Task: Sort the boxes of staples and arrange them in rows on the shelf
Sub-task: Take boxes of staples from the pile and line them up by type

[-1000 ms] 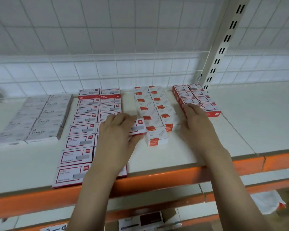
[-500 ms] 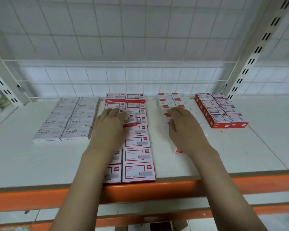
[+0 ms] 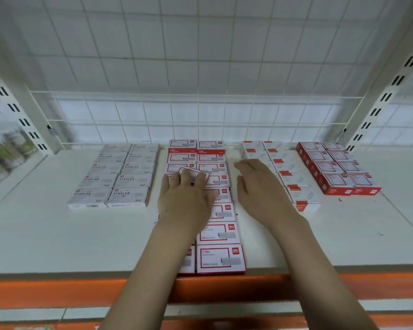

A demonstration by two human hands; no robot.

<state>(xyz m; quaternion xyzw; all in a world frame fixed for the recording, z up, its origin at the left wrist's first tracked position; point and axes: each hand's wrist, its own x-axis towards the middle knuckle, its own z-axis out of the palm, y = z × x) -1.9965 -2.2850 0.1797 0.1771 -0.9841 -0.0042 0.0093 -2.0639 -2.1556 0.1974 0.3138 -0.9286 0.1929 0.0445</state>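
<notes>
Our left hand point(image 3: 186, 198) curls round a small staple box point(image 3: 193, 173) atop the red-bordered rows point(image 3: 221, 257), hiding their left column, while our right hand point(image 3: 260, 189) lies loosely spread just right of them, masking white boxes point(image 3: 293, 179).

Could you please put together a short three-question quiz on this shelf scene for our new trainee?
1. True or false: the left hand holds a small box over the white boxes with red borders.
2. How many groups of boxes lie on the shelf? A) two B) four C) six
3. Fill in: the grey boxes at the left are printed with the word ____.

Key
1. True: its fingers curl round the box.
2. B: besides those two groups, white boxes with red tabs under the right hand, and red boxes far right.
3. STAPLES
</notes>
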